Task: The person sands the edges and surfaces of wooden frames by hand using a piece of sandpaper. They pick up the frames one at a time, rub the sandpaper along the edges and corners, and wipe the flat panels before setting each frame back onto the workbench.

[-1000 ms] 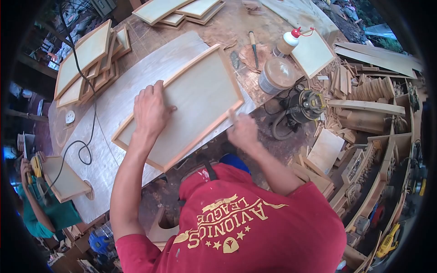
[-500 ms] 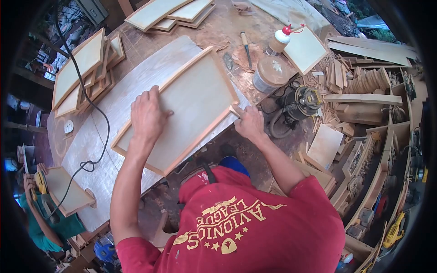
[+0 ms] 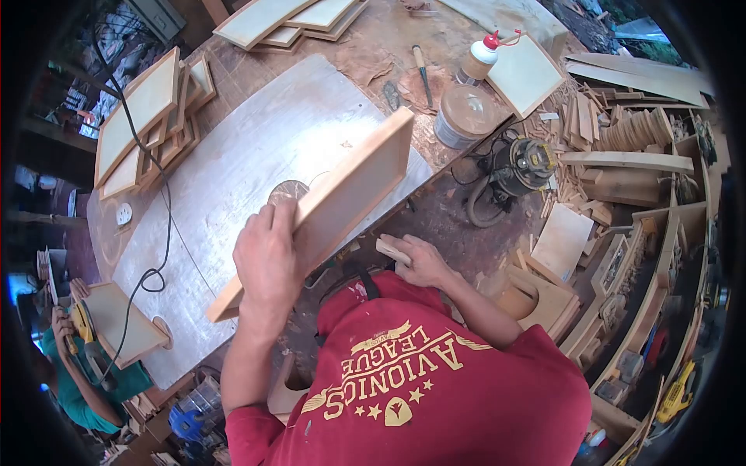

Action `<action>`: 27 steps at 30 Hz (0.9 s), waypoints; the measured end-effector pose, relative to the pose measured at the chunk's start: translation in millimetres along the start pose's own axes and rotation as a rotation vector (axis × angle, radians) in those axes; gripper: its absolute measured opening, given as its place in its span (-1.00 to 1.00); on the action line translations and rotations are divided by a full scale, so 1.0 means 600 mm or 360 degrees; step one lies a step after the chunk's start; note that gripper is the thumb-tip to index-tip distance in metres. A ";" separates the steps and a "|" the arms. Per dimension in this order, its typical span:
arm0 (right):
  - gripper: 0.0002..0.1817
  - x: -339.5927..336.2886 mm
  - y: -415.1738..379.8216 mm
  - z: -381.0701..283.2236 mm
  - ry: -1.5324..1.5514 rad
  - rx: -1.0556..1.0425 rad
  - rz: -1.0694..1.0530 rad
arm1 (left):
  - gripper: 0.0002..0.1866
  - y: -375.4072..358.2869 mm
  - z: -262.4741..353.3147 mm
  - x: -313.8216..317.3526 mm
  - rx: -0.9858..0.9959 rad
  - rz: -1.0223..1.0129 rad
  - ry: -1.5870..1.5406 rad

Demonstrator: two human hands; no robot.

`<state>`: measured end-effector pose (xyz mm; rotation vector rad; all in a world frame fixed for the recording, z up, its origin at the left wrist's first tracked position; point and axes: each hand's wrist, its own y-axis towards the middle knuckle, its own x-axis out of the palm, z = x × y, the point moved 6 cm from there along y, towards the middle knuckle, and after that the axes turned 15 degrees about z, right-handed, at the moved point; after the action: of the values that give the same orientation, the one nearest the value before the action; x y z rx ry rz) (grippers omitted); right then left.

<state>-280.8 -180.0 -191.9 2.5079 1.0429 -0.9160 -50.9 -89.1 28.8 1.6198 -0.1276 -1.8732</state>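
Note:
My left hand (image 3: 268,248) is wrapped around the long edge of a wood-framed panel (image 3: 357,179). The panel is tilted up on edge over the pale sheet (image 3: 225,179) on the workbench, its recessed face turned toward my body. In my right hand (image 3: 426,262) is a small pale block (image 3: 393,251), gripped between thumb and fingers. That hand is close to my waist, apart from the panel. Just behind the panel's edge a round brown patch or disc (image 3: 288,191) shows on the sheet.
Stacked framed panels (image 3: 144,116) lie at left, more panels (image 3: 299,23) at the back. A glue bottle (image 3: 482,56), a lidded tub (image 3: 465,116) and a chisel (image 3: 422,74) sit right. A black cable (image 3: 168,210) crosses the sheet. A co-worker (image 3: 85,365) handles a power tool at left.
The panel has been tipped from nearly flat to standing on edge, with my left hand on it. My right hand, with the block, has moved off the panel's corner toward my body.

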 end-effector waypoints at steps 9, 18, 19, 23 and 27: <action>-0.44 -0.034 0.028 0.068 0.0015 -0.0119 0.0088 | -0.63 -0.031 0.065 -0.009 -0.0138 0.0059 -0.0005; -0.53 -0.130 0.109 0.075 0.0144 -0.0231 -0.0075 | -0.78 -0.016 0.007 -0.035 -0.0654 0.0175 -0.0231; -0.53 -0.134 0.113 0.078 0.0202 -0.0302 -0.0049 | -0.78 -0.019 -0.011 -0.056 -0.0836 0.0250 -0.0300; -0.58 -0.153 0.131 0.088 0.0569 -0.0108 -0.0118 | -0.80 -0.083 -0.082 -0.092 -0.1478 0.0566 -0.0693; -0.57 -0.144 0.152 0.110 0.0579 -0.0232 -0.0180 | -0.68 -0.114 -0.040 -0.044 -0.1656 0.1262 -0.1664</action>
<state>-292.1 -321.5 -185.6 2.5675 1.3169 -0.3963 -55.9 -13.3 13.4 -0.1870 -0.1558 -1.4813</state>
